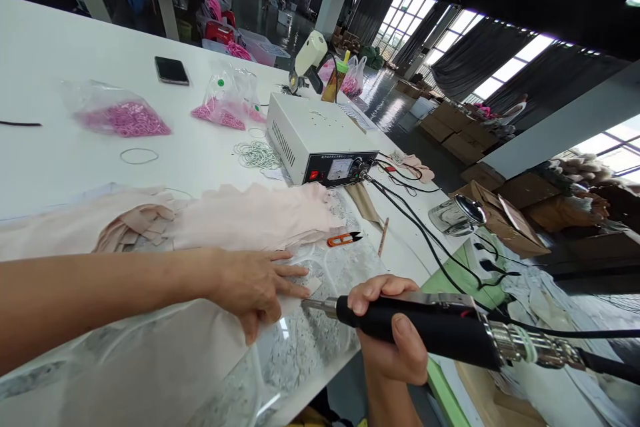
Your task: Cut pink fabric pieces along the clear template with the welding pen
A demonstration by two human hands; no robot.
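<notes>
My left hand lies with its fingers spread on a pale fabric piece, pressing it onto a clear-covered mat. My right hand is wrapped round a black corded ultrasonic cutter. The cutter's metal tip points left and is at the fabric's narrow end, close to my left fingertips; whether it touches the cloth I cannot tell. Beyond my left hand are light pink fabric pieces and a small pile of beige strips. Orange thread snips lie on the mat.
A white control box with black cables stands behind the mat. Bags of pink rings, a phone and white elastic loops lie on the white table. A glass jar is at right.
</notes>
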